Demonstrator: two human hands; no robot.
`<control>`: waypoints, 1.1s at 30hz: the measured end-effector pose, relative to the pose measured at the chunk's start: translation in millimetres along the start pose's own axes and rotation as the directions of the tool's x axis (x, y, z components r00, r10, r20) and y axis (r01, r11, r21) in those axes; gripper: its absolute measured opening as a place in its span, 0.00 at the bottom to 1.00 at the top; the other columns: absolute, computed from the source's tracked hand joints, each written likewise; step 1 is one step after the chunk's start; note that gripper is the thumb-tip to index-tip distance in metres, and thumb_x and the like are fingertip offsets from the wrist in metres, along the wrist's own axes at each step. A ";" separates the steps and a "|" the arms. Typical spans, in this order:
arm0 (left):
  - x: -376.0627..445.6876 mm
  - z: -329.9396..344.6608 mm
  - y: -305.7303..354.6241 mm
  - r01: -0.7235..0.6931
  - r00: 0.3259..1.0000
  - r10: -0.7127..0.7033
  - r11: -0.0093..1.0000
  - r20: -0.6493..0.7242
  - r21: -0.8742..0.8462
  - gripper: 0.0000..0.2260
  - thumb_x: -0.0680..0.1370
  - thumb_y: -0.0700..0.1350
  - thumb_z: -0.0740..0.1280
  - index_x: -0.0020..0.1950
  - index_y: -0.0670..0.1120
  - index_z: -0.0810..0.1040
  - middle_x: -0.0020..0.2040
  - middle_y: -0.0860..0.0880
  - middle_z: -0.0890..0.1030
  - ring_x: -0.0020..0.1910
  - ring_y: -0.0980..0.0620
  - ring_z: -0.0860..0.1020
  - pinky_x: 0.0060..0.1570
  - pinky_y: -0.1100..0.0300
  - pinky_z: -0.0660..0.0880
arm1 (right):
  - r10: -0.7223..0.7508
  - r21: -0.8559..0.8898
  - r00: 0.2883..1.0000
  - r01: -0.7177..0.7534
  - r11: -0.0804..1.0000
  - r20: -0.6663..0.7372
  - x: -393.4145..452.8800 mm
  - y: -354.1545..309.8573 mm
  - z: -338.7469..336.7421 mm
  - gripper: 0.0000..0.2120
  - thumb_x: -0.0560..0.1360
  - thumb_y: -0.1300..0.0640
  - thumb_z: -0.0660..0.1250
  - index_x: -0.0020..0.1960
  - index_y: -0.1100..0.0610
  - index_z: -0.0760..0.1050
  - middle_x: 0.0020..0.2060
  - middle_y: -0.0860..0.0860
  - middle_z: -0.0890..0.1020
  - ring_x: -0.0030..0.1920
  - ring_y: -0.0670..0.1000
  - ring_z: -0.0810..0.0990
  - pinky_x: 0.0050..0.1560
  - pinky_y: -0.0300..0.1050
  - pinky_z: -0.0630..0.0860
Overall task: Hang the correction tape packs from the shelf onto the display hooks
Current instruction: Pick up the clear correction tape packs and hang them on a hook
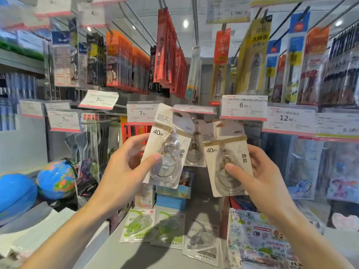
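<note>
Two hands each pinch one pack, left (pixel 126 162) and right (pixel 260 171); three more packs (pixel 202 241) lie on the shelf (pixel 136 255).

A white card-backed correction tape pack with a clear dispenser (pixel 166 150), left of centre, reads "40m", with "deli" on the dispenser. A matching white pack right of centre (pixel 227 158) shows "deli", "40m" and "静音". White price tags with red lower edges read "7.90" (pixel 142 113), "6.00" (pixel 243 106), "12.50" (pixel 288 119) and, at upper left, "5.00" (pixel 99 100). A yellow hanging pack, upper right (pixel 254 55), carries "大容量".
</note>
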State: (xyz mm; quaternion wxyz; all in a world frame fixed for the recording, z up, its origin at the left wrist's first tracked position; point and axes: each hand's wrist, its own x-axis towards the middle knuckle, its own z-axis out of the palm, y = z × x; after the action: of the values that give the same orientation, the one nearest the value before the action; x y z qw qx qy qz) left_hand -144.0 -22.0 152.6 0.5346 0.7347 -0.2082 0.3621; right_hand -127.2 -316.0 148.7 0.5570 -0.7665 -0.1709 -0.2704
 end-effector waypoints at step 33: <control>9.2 2.9 -30.7 0.043 0.999 -0.043 0.999 -0.029 -0.003 0.18 0.80 0.45 0.73 0.62 0.66 0.75 0.55 0.68 0.84 0.55 0.66 0.82 0.45 0.77 0.75 | -0.039 -0.245 0.999 0.036 0.969 -0.006 66.8 30.1 77.4 0.10 0.80 0.53 0.69 0.61 0.45 0.78 0.47 0.47 0.86 0.35 0.41 0.83 0.34 0.38 0.75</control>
State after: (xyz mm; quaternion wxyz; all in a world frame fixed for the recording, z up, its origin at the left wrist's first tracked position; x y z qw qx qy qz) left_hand -115.8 -13.5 139.6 0.5461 0.7330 -0.1848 0.3610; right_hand -39.7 -255.0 148.2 0.4537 -0.8246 -0.1476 -0.3039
